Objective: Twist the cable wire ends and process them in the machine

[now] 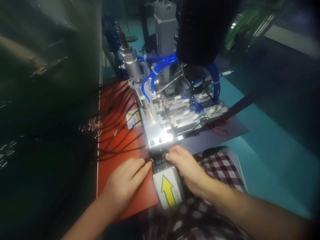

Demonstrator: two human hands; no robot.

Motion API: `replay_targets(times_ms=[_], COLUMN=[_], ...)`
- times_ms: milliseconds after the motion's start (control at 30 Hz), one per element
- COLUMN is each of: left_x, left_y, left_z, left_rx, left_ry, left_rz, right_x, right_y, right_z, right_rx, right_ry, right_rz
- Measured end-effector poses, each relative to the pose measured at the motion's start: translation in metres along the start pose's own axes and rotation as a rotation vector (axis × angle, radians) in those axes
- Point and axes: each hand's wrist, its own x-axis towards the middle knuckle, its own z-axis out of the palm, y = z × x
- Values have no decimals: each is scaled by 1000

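My left hand (126, 178) reaches over the orange surface (107, 170), its fingers bent together and their tips at the left side of a dark slotted feed track (160, 162). On the track's other side is my right hand (183, 165), with thumb and fingers pinched close below the machine's bright metal plate (156, 133). Whatever lies between the fingertips of either hand is too small and blurred to name. Below the track sits a white cover with a yellow arrow (167, 190) pointing toward the machine.
Black wires (120, 125) with frayed copper ends (93, 125) spread over the orange surface, near a warning label (133, 119). Blue air tubes (162, 63) arch above metal cylinders (185, 120). A red wire loop (221, 128) lies at the right. Checkered cloth (225, 168) shows beside my right arm.
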Motion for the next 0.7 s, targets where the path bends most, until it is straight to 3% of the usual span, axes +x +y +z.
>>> replay_targets(times_ms=[67,167,300,433,700], left_x=[-2,-8,-11,-11,-10], left_y=[0,2,2,1,1], left_z=[-2,-4,-3,-2,-2], left_rx=[46,82,63,68,75], left_ry=[-15,-68,-71,-61,-47], left_rz=[-32,-88,-97,-103,-79], right_x=[3,6,7,8,11], right_y=[3,5,3,0,-2], right_z=[-17,-33,-30,-22,-25], right_rx=[-34,-126,-170,-145,-137], right_ry=[-135,-126,-138,-122,-244], right_rz=[-48,-178,-235,-211,-83])
